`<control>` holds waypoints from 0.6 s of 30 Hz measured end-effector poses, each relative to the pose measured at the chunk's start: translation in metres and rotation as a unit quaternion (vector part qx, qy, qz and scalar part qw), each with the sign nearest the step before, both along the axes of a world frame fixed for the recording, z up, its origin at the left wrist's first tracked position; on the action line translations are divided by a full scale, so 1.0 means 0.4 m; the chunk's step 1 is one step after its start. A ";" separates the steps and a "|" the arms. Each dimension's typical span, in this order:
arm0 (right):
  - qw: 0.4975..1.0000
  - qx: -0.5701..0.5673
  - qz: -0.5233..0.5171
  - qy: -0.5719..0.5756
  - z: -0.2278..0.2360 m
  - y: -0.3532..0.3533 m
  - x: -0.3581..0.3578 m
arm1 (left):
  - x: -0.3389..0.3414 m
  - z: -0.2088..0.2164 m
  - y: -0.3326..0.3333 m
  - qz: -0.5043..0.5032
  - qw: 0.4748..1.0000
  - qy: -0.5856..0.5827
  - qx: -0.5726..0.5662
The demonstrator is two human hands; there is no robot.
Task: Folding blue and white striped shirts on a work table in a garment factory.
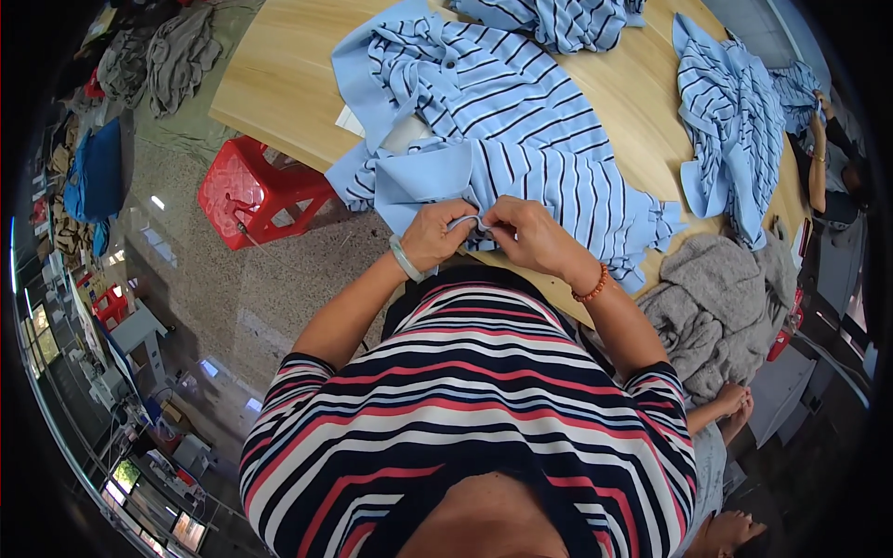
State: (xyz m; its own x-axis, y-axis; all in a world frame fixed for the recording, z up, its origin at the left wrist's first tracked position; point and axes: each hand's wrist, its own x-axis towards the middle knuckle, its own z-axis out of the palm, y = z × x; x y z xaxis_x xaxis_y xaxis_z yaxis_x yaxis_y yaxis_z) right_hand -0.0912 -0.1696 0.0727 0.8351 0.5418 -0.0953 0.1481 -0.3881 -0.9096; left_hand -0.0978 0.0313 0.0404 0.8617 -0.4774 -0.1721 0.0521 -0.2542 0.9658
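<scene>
A light blue knit garment with dark and white stripes lies at the near edge of the wooden table. My left hand pinches its plain blue edge, thumb and fingers pressed together. Close beside it, my right hand pinches the same edge, and the fingertips of both hands almost meet. Whatever small detail sits between the fingertips is too small to make out. Just beyond, another striped blue garment with a wide plain collar is spread on the table.
More striped garments lie at the right and far edge. A grey knit pile sits at my right. On the left stands a red plastic stool. One co-worker's arm shows at far right, another's hands at lower right.
</scene>
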 end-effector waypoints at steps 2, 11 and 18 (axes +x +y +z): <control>0.997 0.010 -0.013 0.075 0.011 -0.003 -0.003 | -0.005 -0.010 0.018 0.013 0.999 0.045 -0.001; 0.994 -0.039 -0.065 -0.075 0.054 0.044 -0.001 | -0.025 0.050 0.072 0.036 0.994 0.106 0.017; 0.997 -0.002 -0.001 -0.076 0.016 0.067 -0.016 | -0.055 0.038 0.057 0.050 0.992 0.109 -0.032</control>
